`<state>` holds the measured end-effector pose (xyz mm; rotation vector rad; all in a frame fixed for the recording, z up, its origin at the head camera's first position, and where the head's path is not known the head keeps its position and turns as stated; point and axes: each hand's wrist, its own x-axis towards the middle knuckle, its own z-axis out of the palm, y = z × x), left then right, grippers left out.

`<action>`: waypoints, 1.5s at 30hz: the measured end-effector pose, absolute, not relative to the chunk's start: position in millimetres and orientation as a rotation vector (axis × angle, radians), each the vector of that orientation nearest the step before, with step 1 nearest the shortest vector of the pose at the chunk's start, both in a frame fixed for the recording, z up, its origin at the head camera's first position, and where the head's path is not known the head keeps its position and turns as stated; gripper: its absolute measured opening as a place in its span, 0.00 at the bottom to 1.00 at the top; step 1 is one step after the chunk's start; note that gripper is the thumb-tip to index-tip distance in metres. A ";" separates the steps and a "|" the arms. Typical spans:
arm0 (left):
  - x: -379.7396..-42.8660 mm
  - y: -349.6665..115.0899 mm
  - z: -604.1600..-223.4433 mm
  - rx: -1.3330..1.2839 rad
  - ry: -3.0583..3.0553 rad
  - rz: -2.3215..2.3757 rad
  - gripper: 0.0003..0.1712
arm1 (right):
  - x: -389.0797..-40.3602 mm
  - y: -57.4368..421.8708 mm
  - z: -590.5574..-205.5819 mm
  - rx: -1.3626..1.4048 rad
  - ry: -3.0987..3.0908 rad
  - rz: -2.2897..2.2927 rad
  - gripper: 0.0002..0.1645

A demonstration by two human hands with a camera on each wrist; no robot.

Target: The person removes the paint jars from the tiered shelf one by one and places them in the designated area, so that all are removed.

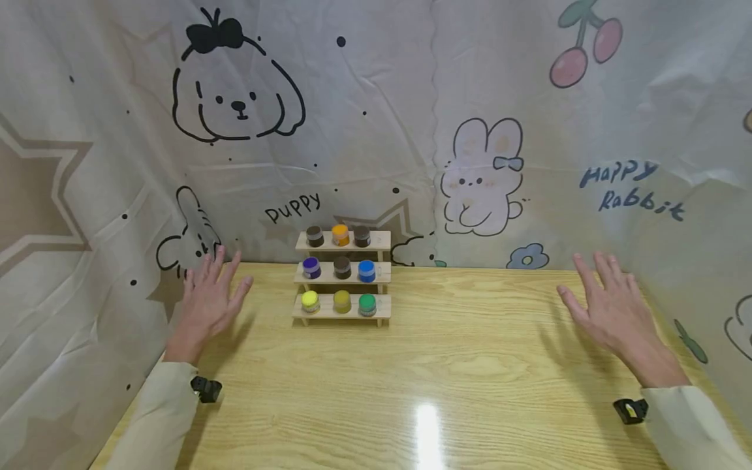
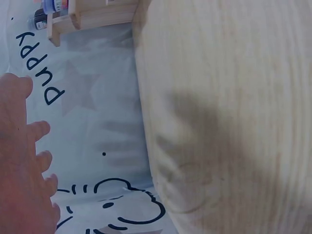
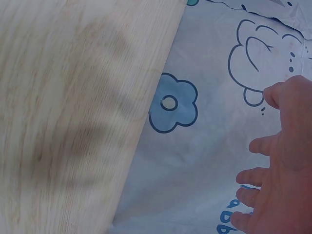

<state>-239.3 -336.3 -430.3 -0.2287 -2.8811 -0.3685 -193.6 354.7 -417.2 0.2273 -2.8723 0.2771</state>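
Note:
My left hand [image 1: 210,297] hovers over the left side of the table, fingers spread and holding nothing. Over on the right, my right hand [image 1: 613,310] is likewise raised with its fingers apart. Nearer to the left hand stands a three-step wooden rack [image 1: 345,316] with small jars on each step. On the bottom step are a yellow jar [image 1: 310,301], an olive jar [image 1: 341,301] and a green jar [image 1: 367,304]. The middle step bears a purple jar [image 1: 311,267], a dark jar and a blue jar [image 1: 366,271]. An orange jar [image 1: 340,235] sits between two dark ones on top.
The light wooden table [image 1: 470,352] meets a printed cloth [image 1: 376,130] hung along its back and sides. A lamp's reflection shines near the table's front. Each wrist wears a small black camera; one camera [image 1: 207,389] is by the left cuff.

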 end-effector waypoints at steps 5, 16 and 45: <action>-239.5 -335.8 -432.7 -0.232 -2.873 -0.345 0.43 | -191.9 356.2 -418.8 0.232 -2.868 0.287 0.45; -238.4 -333.0 -432.0 -0.217 -2.874 -0.317 0.42 | -191.2 354.6 -424.8 0.236 -2.878 0.303 0.45; -223.1 -309.3 -447.4 -0.236 -2.680 -0.639 0.34 | -191.4 306.8 -413.9 0.377 -2.755 0.379 0.38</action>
